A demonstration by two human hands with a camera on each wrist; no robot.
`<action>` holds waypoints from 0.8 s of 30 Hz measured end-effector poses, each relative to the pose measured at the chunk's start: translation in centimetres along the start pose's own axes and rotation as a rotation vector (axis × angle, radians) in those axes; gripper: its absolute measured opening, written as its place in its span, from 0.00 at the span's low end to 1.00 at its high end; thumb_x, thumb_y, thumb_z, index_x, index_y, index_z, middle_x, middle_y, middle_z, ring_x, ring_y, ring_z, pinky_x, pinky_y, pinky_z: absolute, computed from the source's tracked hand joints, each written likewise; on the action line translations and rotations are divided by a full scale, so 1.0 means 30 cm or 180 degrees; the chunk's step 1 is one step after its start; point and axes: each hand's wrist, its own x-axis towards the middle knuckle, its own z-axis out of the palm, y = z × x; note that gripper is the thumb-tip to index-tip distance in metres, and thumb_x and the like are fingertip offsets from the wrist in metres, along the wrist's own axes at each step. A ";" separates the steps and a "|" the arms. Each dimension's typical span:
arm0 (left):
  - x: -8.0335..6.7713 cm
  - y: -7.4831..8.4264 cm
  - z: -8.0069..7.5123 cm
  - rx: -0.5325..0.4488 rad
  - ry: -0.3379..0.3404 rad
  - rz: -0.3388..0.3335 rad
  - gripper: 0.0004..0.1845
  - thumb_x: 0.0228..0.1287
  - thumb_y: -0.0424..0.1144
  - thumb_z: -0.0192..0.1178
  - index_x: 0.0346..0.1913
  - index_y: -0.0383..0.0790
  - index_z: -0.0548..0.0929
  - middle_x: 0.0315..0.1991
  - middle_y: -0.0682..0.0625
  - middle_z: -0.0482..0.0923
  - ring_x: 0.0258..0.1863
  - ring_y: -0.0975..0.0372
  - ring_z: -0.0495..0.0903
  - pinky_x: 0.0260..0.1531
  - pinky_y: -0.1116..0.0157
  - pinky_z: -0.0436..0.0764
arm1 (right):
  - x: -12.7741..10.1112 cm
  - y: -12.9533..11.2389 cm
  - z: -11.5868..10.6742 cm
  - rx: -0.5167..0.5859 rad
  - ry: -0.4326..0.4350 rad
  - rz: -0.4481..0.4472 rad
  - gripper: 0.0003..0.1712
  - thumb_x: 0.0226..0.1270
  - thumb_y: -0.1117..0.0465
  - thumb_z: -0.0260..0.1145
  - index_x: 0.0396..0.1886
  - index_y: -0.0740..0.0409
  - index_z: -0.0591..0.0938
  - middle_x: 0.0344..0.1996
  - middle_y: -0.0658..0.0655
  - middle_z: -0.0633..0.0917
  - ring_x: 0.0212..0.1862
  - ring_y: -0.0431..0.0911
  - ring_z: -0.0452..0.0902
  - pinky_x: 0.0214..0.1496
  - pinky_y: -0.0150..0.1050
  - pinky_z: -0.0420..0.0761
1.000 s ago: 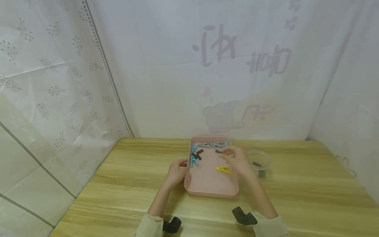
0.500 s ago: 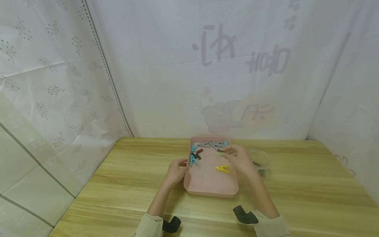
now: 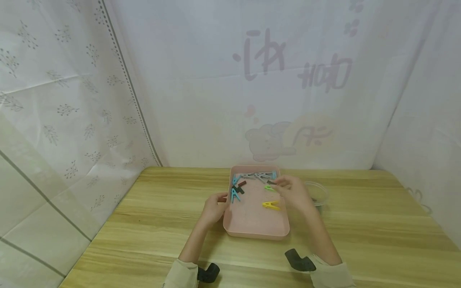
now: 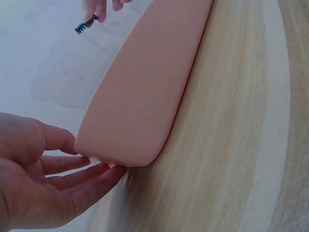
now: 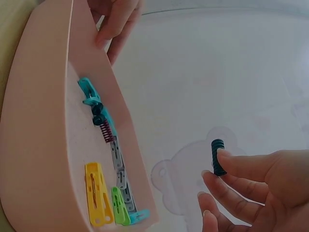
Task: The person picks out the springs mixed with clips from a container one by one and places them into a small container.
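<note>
My right hand [image 3: 294,195] pinches a small dark green coil spring [image 5: 218,158] between thumb and fingers, above the right side of a shallow pink tray [image 3: 255,225]. My left hand [image 3: 215,209] grips the tray's left rim; in the left wrist view its fingers bend against the outside wall. Inside the tray lie a yellow clothespin [image 5: 98,195], a light green clothespin [image 5: 119,205], several grey clothespins [image 3: 257,176] and blue ones [image 3: 235,195]. A dark red spring [image 3: 242,183] and a few dark green springs [image 3: 238,189] rest beside the blue ones.
Right of the tray stands a clear round tub [image 3: 318,192], partly hidden by my right hand, with something dark in it. The wooden table [image 3: 144,224] meets a pale printed curtain [image 3: 201,120] at the back.
My right hand has shifted slightly right with the spring, bringing the light green clothespin into sight. The left hand stays on the rim.
</note>
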 end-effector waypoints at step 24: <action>0.001 -0.001 0.000 0.0038 0.0017 0.0027 0.23 0.74 0.30 0.57 0.68 0.23 0.77 0.57 0.28 0.81 0.45 0.50 0.86 0.42 0.58 0.90 | -0.007 0.020 -0.055 -0.0158 0.0137 0.0026 0.17 0.78 0.58 0.66 0.54 0.68 0.85 0.53 0.71 0.87 0.53 0.64 0.83 0.52 0.59 0.84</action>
